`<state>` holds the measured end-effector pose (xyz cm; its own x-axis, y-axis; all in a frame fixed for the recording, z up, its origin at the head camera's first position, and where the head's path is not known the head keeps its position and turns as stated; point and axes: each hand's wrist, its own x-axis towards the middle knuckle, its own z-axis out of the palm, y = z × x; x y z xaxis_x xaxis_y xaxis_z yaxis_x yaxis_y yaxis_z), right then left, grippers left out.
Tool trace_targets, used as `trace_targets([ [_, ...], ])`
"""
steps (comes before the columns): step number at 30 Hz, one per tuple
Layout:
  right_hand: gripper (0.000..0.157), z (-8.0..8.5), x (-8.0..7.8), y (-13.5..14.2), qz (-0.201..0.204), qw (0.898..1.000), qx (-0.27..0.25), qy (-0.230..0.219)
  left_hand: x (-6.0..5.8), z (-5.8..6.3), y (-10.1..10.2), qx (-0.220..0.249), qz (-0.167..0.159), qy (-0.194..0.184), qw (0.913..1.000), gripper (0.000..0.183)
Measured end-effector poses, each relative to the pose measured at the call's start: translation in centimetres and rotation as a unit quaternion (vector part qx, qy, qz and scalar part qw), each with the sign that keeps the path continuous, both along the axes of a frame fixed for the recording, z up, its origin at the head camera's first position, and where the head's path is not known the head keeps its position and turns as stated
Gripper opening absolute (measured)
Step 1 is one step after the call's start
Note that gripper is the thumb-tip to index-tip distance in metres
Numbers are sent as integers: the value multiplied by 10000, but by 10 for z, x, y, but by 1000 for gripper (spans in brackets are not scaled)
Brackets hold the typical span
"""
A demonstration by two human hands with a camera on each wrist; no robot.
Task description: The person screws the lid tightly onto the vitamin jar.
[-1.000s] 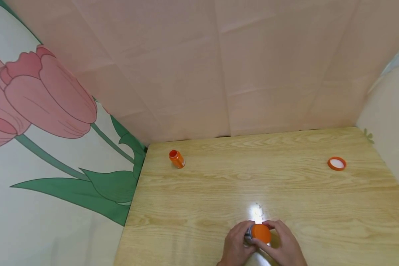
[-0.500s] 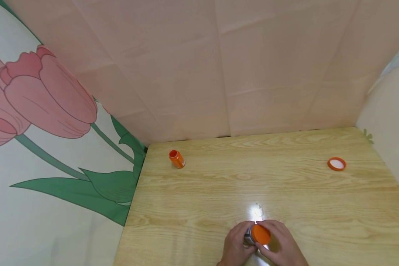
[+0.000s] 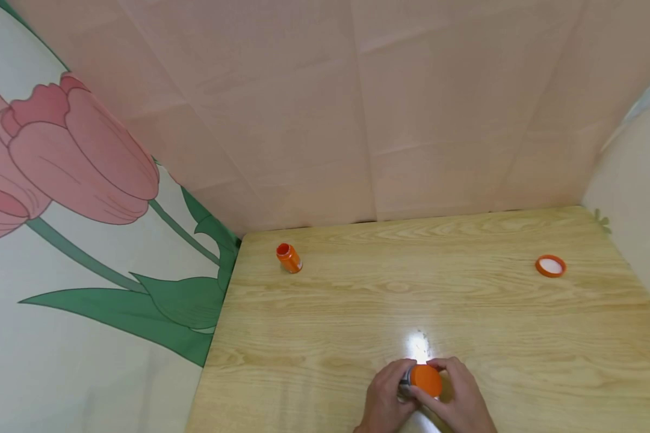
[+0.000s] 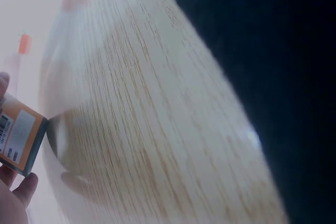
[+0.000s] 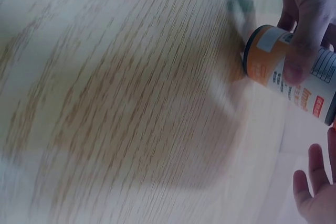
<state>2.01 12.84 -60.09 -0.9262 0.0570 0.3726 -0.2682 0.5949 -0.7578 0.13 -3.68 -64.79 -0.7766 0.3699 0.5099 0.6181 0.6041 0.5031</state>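
In the head view, both hands meet at a canister with an orange lid, near the front of the wooden table [image 3: 346, 325]. My left hand [image 3: 387, 394] grips its body. My right hand [image 3: 460, 394] has thumb and fingers at opposite edges of the orange lid [image 3: 426, 381]. An orange and white printed label wraps the canister [image 5: 286, 69] between dark rims in the right wrist view, where it lies tilted with its base close to the tabletop. The left wrist view catches only the lower part of the canister [image 4: 21, 135], between fingertips.
A small open orange bottle [image 3: 289, 258] stands at the back left of the table. Toward the back right lies an orange ring-shaped piece [image 3: 550, 266] with a white middle. A pinkish sheet [image 3: 303, 120] hangs behind the table, and a tulip-printed panel [image 3: 114, 313] borders its left side.
The right hand's fingers slid round the lid's edge half a second ago and are now back much as they stood at first. The left hand and canister stay in place.
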Motion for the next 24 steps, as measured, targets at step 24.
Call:
trace_targets([
  [24, 61, 3, 0, 4, 172, 9992, 312, 185, 1, 2, 1, 34, 2, -182, 9998, 68],
])
